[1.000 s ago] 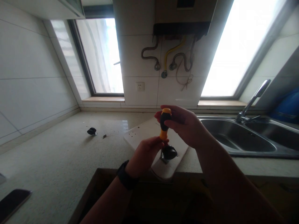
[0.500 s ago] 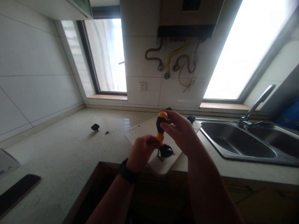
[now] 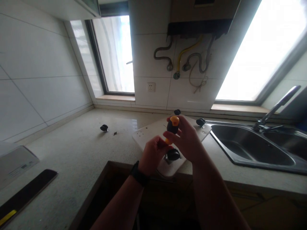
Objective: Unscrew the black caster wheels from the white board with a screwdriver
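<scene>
1. Gripping the black-and-orange handle of a screwdriver (image 3: 173, 127) in the right hand (image 3: 186, 139), with fingers closed round it and thumb across the lower part, further down than half a second ago.
2. Leaning the handle more toward the sink side now; nearer upright before.
3. Pinching the screwdriver at the handle's foot with thumb and fingertips of the left hand (image 3: 153, 156), above a dark wristband (image 3: 139, 174); cannot tell whether on shaft or collar.
4. Held over the white board (image 3: 151, 131), toward its near corner, with tip hidden, right beside the mounted caster (image 3: 173, 154).
5. Showing more fully than a second ago: a second caster (image 3: 177, 112) at the board's far corner, a third caster (image 3: 200, 122) at its right corner, just beside the sink (image 3: 251, 143).
6. Lying unmoved on the countertop (image 3: 79, 147), off the board's left corner: a loose caster (image 3: 104, 127) and small dark bits (image 3: 115, 133).
7. More in view now at the countertop's left: a flat dark object (image 3: 31, 195).
</scene>
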The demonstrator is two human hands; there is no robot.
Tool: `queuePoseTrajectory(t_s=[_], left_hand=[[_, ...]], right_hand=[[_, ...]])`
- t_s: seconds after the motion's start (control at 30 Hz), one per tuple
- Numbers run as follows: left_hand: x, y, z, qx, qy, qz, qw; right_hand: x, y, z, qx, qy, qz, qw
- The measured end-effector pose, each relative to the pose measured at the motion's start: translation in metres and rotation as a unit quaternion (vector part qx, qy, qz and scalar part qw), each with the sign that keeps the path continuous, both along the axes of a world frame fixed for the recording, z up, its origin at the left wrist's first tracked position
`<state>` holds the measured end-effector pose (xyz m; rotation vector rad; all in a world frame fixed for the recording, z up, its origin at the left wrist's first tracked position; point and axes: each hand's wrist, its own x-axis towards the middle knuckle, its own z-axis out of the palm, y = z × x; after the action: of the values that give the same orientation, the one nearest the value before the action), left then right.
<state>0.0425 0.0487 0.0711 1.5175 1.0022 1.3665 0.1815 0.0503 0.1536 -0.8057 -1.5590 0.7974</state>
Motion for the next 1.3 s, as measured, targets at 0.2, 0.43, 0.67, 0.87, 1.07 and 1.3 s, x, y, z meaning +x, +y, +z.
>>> queuePoseTrajectory(t_s=[0.2,0.43,0.67,0.87,1.07,1.3], left_hand=[[-0.002,-0.001,-0.001,0.009,0.011,-0.01,1.0],[-0.008,-0.003,-0.007,0.002,-0.003,-0.092,0.996],[-0.005,-0.005,-0.004,-0.023,-0.012,-0.053,0.998],[-0.002,-0.005,-0.005,-0.028,0.005,0.002,1.0],[0.005,-0.004,-0.004,-0.032,0.004,0.013,0.999],[-0.004,-0.002,-0.004,-0.002,0.05,-0.006,0.999]], right_hand=[[0.004,0.006,0.003,-0.043,0.038,-0.015,0.998],[0.006,0.007,-0.004,-0.071,0.101,0.1,0.987],[0.008,0.007,0.006,0.019,-0.048,-0.01,0.999],[0.005,0.008,-0.001,-0.032,0.035,0.022,0.999],[0.009,0.008,-0.002,0.0,-0.009,0.026,1.0],[0.012,0.012,0.0,-0.036,0.027,0.03,0.999]])
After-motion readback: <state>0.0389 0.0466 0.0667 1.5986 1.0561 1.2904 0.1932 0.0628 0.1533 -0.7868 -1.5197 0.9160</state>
